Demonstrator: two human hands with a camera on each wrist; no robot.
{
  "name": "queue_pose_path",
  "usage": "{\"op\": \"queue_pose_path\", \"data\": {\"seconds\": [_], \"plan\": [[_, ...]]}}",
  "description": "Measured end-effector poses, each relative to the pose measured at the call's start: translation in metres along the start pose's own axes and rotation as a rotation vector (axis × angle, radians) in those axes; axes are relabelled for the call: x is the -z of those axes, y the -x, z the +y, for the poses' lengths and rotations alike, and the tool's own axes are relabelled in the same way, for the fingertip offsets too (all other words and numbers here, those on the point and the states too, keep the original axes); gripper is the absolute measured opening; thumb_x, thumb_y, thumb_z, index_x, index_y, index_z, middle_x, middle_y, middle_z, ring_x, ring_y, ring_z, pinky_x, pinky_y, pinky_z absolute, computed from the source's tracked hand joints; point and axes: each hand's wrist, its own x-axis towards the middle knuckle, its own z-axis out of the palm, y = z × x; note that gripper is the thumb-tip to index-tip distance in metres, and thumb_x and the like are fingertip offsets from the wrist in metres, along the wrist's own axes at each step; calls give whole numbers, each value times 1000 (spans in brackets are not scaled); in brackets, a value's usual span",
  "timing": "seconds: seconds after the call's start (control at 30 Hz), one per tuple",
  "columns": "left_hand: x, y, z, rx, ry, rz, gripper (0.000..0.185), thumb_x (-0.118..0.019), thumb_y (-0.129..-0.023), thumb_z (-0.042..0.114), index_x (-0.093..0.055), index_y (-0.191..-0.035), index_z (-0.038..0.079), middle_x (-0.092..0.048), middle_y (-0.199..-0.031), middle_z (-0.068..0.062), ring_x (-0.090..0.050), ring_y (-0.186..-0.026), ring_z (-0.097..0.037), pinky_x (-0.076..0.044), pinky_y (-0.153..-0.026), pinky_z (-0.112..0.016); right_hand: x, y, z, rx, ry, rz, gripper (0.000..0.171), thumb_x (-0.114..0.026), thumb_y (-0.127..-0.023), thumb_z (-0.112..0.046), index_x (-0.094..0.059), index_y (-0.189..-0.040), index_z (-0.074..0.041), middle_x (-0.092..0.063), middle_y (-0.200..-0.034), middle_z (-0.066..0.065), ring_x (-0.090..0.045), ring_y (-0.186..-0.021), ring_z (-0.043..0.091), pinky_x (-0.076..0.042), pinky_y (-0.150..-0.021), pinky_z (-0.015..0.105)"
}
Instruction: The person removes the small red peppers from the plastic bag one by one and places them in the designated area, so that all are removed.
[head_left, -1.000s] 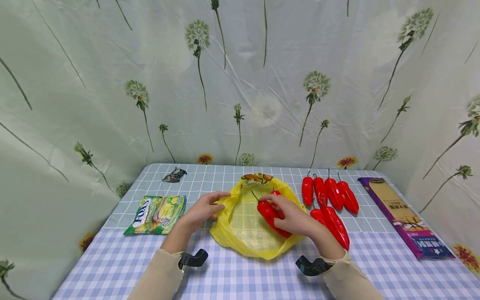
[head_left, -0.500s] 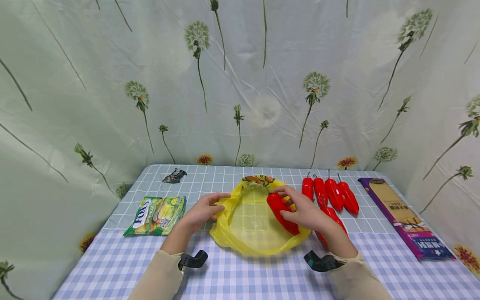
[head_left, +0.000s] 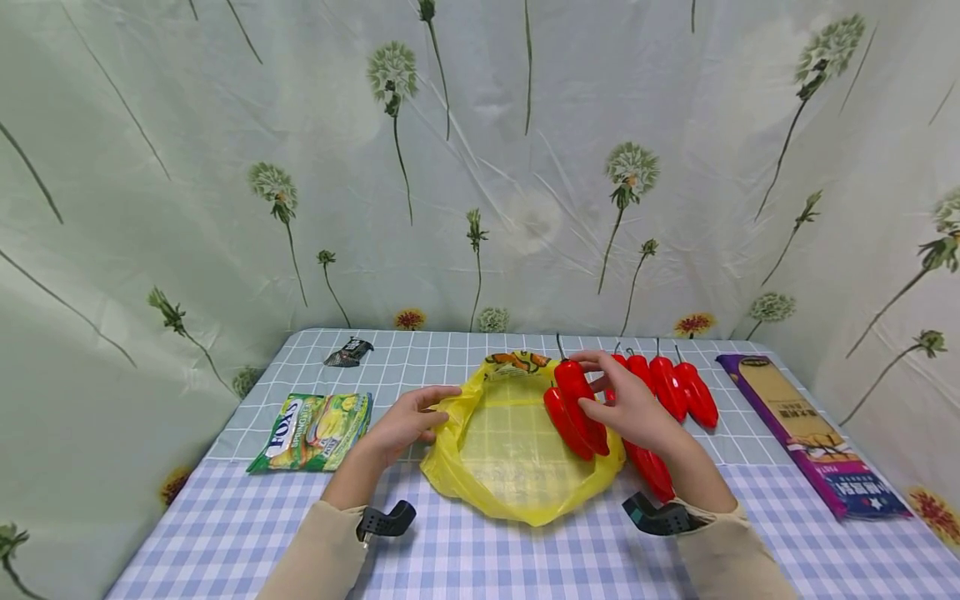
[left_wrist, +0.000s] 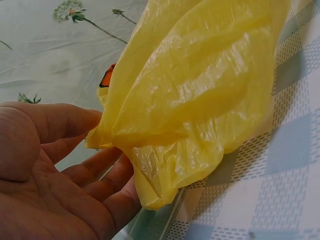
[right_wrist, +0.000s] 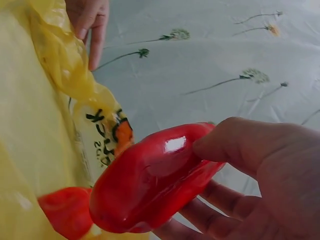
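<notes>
A yellow plastic bag with a printed patch at its back stands open-mouthed in the middle of the table. My left hand pinches its left edge between thumb and fingers; the gathered plastic fills the left wrist view. At the bag's right side, my right hand grips a long red chili pepper, stem up. The right wrist view shows the pepper between thumb and fingers. A second chili pepper lies inside the bag, just left of the held one.
Several more red chili peppers lie right of the bag, some partly behind my right hand. A purple pasta pack lies at the far right. To the left are a green candy bag and a small black packet.
My right hand has drawn right and upward with the chili pepper, from inside the bag to its right edge. The pepper now stands more upright. My left hand stays on the bag's edge.
</notes>
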Motion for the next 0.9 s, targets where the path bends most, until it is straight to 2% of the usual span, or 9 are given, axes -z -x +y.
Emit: {"op": "queue_pose_path", "data": {"seconds": [0.3, 0.5, 0.77, 0.9], "plan": [[-1, -1, -1, 2, -3, 7, 44, -57, -98, 8, -56, -141, 15, -52, -149, -11, -59, -102, -16, -51, -73, -27, 27, 11, 8, -60, 16, 2, 61, -71, -90, -12, -42, -143, -17, -54, -139, 19, -58, -113, 34, -61, -80, 40], [-1, -1, -1, 5, -5, 16, 44, -58, -97, 8, -57, -140, 16, -53, -148, -9, -59, -102, -17, -51, -72, -27, 45, 16, 17, -60, 34, 1, 59, -68, -91, -12, -41, -143, -13, -53, -138, 21, -57, -113, 37, -61, -78, 42], [0, -1, -1, 1, -6, 4, 45, -57, -98, 9, -55, -142, 14, -51, -150, -11, -58, -101, -16, -50, -71, -26, 62, 22, 31, -118, 32, -37, 61, -69, -90, -11, -39, -143, -10, -54, -133, 25, -58, -112, 41, -62, -71, 41], [0, -1, -1, -2, -4, 3, 45, -57, -97, 8, -55, -142, 15, -52, -149, -10, -58, -101, -16, -50, -71, -27, 69, 26, 37, -143, 35, -56, 66, -70, -90, -13, -35, -146, -10, -49, -139, 27, -55, -117, 47, -62, -71, 41]]}}
